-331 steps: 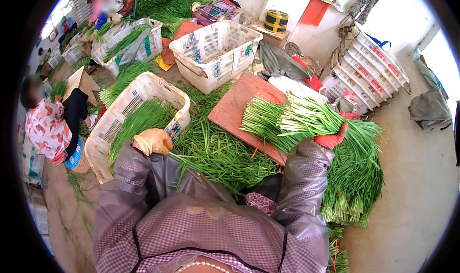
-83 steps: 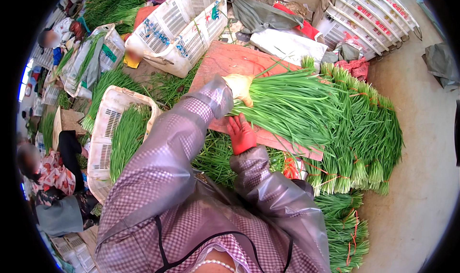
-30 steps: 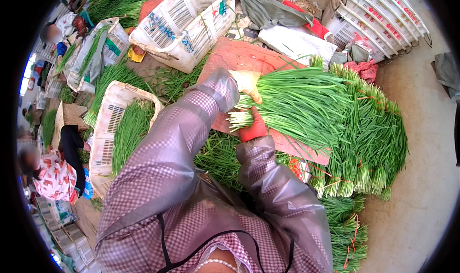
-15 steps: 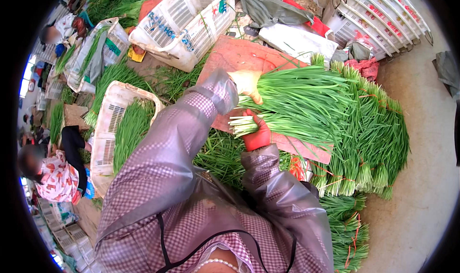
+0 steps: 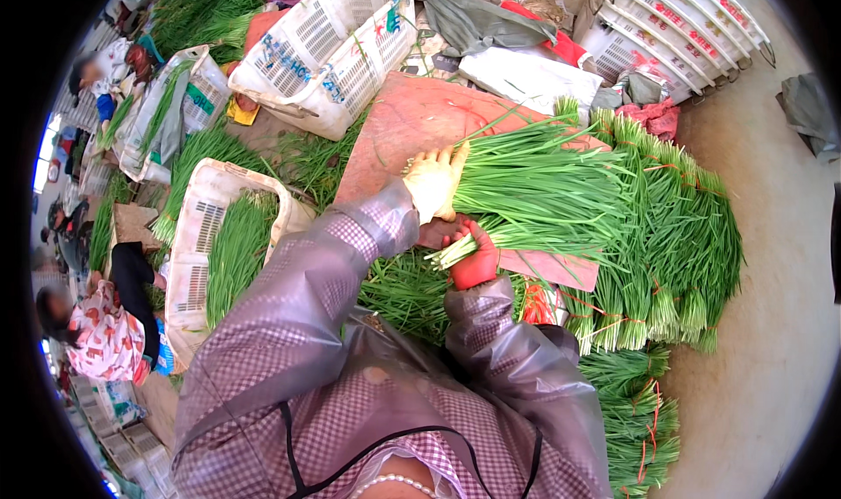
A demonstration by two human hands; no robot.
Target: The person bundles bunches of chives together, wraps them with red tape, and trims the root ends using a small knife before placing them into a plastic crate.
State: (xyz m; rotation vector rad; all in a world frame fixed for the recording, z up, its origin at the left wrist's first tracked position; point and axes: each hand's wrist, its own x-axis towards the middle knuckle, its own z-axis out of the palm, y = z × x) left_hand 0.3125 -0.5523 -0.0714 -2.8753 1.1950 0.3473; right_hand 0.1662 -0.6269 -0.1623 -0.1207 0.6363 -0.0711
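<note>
A thick bunch of green chives (image 5: 543, 188) lies across a reddish board (image 5: 412, 122), leaf tips to the right. My left hand (image 5: 435, 182), in a pale yellow glove, presses flat on the bunch near its cut ends. My right hand (image 5: 474, 255), in a red glove, grips the pale cut ends from below. Tied bundles of chives (image 5: 674, 236) with red bands are stacked to the right of the board. More tied bundles (image 5: 635, 411) lie at lower right.
A white crate (image 5: 197, 245) with chives stands at left, and loose chives (image 5: 399, 289) cover the floor before me. An empty white crate (image 5: 328, 52) and stacked crates (image 5: 674, 26) are behind. Other people sit at far left (image 5: 96, 341).
My left hand has slid down onto the bunch near its cut ends. My right hand has closed around those ends and the bunch has tilted slightly.
</note>
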